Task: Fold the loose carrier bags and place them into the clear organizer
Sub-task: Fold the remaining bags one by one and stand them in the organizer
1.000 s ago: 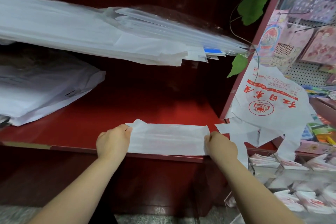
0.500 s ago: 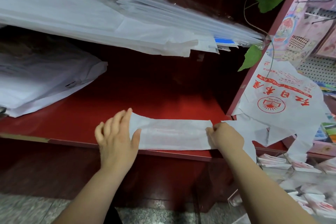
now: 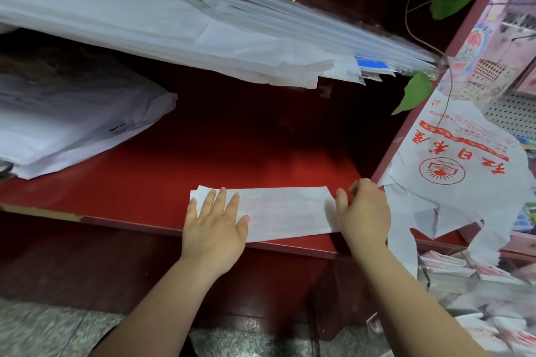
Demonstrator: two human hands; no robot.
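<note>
On the shelf (image 3: 232, 159), the bag (image 3: 287, 211) pressed under the flat left hand (image 3: 214, 226) could be torn if pulled by the pinching right hand (image 3: 364, 211).

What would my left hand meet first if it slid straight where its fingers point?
The left hand would leave the folded carrier bag for bare red shelf; the way looks free to the dark back, depth unclear.

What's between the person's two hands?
In the head view, a folded white bag lies flat on the red shelf; the left hand presses one end, the right hand pinches the other.
</note>
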